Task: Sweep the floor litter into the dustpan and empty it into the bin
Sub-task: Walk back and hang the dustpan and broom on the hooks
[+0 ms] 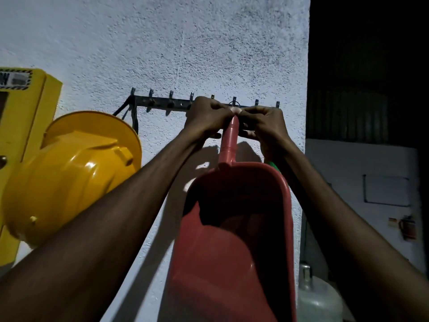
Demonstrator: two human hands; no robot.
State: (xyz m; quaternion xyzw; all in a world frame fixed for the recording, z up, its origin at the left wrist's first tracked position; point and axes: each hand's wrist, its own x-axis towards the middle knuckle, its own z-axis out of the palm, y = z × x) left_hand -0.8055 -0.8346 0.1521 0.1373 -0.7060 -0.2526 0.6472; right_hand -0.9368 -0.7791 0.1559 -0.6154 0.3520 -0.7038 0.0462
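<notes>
Against a rough white wall (162, 43), both hands — left hand (207, 117), right hand (267, 123) — pinch the handle tip of a red dustpan (234, 228) at the hook rack (162, 104); fingers curled tight on it — likely light, stiff plastic.

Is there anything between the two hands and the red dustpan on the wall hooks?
Nothing visible. The left hand and right hand are both already at the top of the dustpan handle, by the hook rail. The yellow helmet hangs to the left, apart from it.

Both your bare forearms reach up and forward, converging. Your left hand (206, 117) and right hand (267, 124) meet fingertip to fingertip, fingers curled, pinching the tip of the red plastic dustpan's handle (229, 140) between them.
</notes>
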